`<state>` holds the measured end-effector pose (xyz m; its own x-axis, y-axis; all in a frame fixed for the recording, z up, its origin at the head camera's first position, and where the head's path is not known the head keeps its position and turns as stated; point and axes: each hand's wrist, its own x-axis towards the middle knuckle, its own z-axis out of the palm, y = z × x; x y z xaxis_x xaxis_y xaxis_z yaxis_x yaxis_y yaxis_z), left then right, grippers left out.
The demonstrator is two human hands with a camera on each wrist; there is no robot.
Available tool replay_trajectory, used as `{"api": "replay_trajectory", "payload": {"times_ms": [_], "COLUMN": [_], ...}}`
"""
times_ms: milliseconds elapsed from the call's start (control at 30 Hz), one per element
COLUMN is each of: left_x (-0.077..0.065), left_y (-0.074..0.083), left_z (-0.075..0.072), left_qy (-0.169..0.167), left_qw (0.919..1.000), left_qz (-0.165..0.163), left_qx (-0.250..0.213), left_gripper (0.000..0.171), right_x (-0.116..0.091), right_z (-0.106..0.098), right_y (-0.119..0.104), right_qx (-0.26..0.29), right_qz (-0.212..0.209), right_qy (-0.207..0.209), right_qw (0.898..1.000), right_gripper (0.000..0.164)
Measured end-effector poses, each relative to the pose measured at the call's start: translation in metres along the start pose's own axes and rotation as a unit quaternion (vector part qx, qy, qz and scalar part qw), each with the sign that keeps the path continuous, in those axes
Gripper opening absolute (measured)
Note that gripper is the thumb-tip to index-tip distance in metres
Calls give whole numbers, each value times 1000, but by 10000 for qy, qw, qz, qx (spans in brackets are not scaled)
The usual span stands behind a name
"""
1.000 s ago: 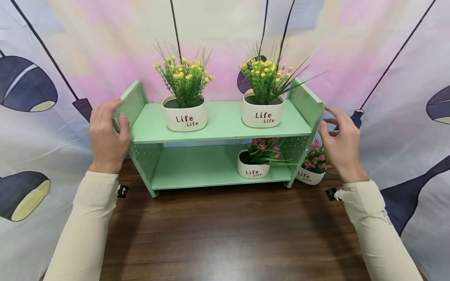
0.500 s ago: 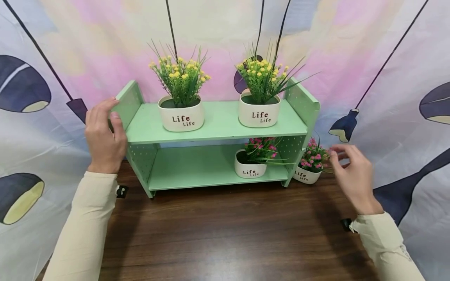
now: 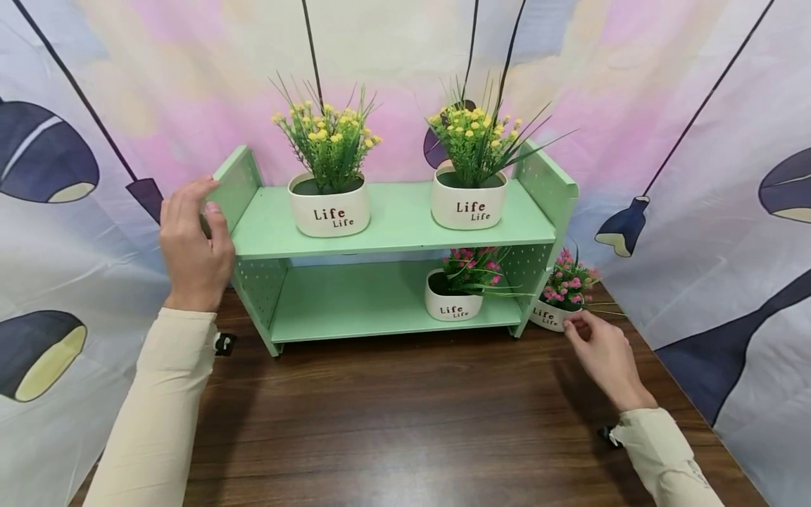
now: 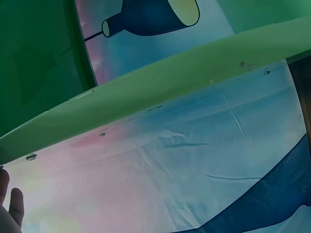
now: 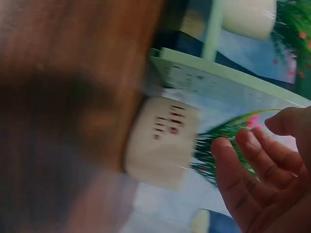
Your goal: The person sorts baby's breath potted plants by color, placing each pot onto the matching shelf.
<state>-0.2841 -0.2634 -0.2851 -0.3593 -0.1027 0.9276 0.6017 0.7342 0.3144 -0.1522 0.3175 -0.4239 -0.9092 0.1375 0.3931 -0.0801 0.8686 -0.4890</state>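
Observation:
A light green two-tier shelf stands on the brown wooden table. My left hand is at its left side panel, fingers fairly straight near the panel's upper end; contact is hard to confirm. On the floor of the table, just right of the shelf, sits a white "Life" flowerpot with pink flowers. Beside that pot is my right hand, its fingers loosely bent and holding nothing. In the right wrist view the fingertips appear apart from the pot, in front of its leaves.
Two white pots with yellow flowers, one left and one right, stand on the upper tier. A pink-flowered pot stands on the lower tier's right side. A painted curtain hangs behind and along both sides.
My right hand has left the shelf's right panel, swung outward and down, then come in low beside the pink-flowered pot on the table. The left hand stays at the left panel.

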Motion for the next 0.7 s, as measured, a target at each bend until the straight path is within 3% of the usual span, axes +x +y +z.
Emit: {"api": "replay_trajectory", "payload": {"times_ms": [267, 500, 700], "left_x": [0, 1, 0], "left_y": [1, 3, 0], "left_z": [0, 3, -1], "left_qy": [-88, -68, -11], "left_qw": [9999, 9999, 10000], "left_qz": [21, 90, 46], "left_qx": [83, -26, -10], "left_gripper": [43, 41, 41], "right_x": [6, 15, 22], "right_z": [23, 29, 38], "right_y": [16, 24, 30], "right_qx": [-271, -703, -463], "right_qz": [174, 572, 198], "right_qy": [-462, -1333, -934], "right_qw": [9984, 9869, 9944], "right_gripper": [42, 63, 46]}}
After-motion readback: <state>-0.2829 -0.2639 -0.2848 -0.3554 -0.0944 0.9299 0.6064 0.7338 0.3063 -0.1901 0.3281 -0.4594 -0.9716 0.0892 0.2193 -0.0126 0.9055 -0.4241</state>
